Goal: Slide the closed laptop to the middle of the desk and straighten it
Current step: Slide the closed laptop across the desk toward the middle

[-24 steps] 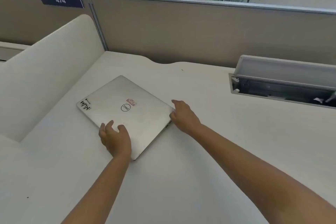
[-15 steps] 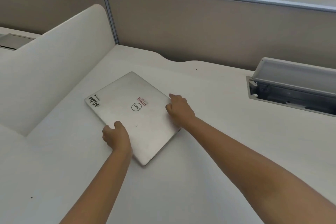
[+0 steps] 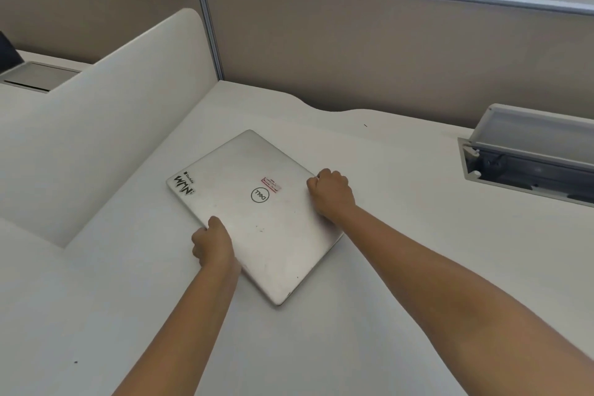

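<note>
From my head view, the closed laptop (image 3: 257, 212) lies skewed on the counter (image 3: 385, 315), left of centre. My left hand (image 3: 213, 243) and right hand (image 3: 331, 194) curl their fingers (image 3: 321, 177) around its opposite edges. An open cable box (image 3: 530, 164) sits far right, its contents unclear.

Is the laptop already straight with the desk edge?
No, the laptop lies at a clear angle on the desk, one corner pointing toward the person, with both hands gripping its sides.
</note>
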`<act>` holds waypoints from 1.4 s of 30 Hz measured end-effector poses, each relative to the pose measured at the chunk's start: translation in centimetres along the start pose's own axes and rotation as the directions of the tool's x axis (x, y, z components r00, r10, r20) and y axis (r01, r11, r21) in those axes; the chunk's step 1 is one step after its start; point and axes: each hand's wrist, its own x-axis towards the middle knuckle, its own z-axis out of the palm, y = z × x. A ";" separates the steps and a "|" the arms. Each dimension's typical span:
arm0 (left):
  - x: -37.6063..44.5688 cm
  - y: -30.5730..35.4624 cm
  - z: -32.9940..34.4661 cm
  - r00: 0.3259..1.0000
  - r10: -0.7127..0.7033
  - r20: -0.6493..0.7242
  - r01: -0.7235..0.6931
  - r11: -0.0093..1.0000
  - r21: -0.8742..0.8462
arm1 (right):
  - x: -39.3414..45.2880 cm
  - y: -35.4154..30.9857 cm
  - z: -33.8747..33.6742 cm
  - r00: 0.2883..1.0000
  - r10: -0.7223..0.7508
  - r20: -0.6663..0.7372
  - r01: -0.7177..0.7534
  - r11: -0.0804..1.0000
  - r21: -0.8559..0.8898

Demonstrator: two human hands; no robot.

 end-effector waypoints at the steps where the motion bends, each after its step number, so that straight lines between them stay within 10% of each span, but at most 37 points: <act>1: 0.1 0.2 -0.1 1.000 -0.015 0.019 0.016 1.000 -0.024 | 0.2 0.0 0.0 1.000 0.008 0.006 -0.008 1.000 -0.005; 9: -0.3 2.5 -0.9 0.981 -0.101 0.167 0.143 0.954 -0.263 | 0.4 -0.1 -0.3 0.997 0.078 0.007 -0.078 0.991 0.113; 42: -19.4 -10.1 -2.5 0.718 -0.468 0.516 0.486 0.867 0.110 | -12.9 17.9 -7.9 0.993 0.034 -0.117 -0.040 0.998 -0.050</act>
